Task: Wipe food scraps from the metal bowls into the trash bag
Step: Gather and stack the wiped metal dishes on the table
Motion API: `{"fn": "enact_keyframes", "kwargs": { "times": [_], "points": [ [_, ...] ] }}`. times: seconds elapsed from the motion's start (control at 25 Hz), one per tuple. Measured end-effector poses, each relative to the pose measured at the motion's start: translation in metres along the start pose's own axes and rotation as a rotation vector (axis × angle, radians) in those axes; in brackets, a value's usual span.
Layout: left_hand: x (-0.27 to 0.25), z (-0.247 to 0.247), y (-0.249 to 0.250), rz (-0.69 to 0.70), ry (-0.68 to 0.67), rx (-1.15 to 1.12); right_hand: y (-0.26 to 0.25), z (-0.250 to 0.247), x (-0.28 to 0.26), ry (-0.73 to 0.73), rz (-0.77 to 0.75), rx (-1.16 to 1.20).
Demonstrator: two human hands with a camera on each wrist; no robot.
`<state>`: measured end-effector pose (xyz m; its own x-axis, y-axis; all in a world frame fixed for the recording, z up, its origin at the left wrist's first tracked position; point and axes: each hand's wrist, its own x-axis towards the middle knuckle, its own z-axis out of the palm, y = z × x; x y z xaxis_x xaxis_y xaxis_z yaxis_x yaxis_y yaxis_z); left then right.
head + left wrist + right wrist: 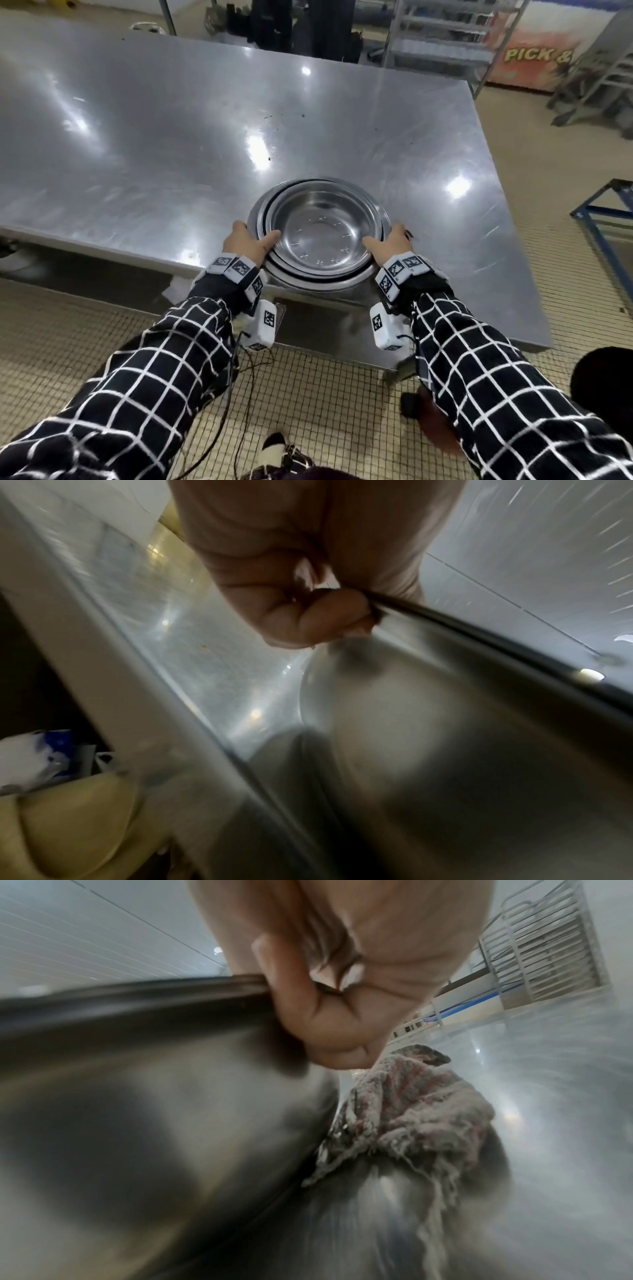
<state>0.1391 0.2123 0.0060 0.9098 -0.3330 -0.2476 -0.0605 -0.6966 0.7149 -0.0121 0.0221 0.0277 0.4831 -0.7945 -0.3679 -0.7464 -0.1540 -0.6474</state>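
A stack of nested metal bowls stands at the near edge of the steel table; the top bowl's inside looks bare and shiny. My left hand grips the stack's left rim, thumb over the edge; the left wrist view shows its fingers curled under the rim. My right hand grips the right rim the same way. A frayed pinkish-grey rag hangs beneath the right hand beside the bowl wall; whether the fingers also hold it is unclear. No trash bag is plainly identifiable.
Dark crumbs dot the table beyond the bowls. A wire rack and a freezer with a "PICK &" sign stand at the back right. A blue metal frame is at the right, a dark round object on the tiled floor.
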Motion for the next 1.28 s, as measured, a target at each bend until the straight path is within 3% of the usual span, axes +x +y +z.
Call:
{"fn": "enact_keyframes", "kwargs": {
  "times": [0.4, 0.64, 0.96, 1.12, 1.28],
  "points": [
    [-0.158, -0.008, -0.065, -0.135, 0.162, -0.076, 0.058, -0.004, -0.105, -0.207, -0.127, -0.034],
    [-0.226, 0.007, -0.109, -0.238, 0.077, -0.025, 0.142, 0.014, -0.144, -0.324, -0.012, 0.065],
    [-0.242, 0.095, -0.168, -0.339, -0.170, 0.133, 0.259, 0.043, -0.153, -0.316, 0.238, 0.034],
    [-0.217, 0.168, -0.204, -0.300, -0.251, 0.231, 0.318, 0.074, -0.117, -0.259, 0.327, 0.053],
    [-0.161, 0.252, -0.247, -0.238, -0.282, 0.261, 0.372, 0.119, -0.052, -0.204, 0.348, 0.033]
  ]
}}
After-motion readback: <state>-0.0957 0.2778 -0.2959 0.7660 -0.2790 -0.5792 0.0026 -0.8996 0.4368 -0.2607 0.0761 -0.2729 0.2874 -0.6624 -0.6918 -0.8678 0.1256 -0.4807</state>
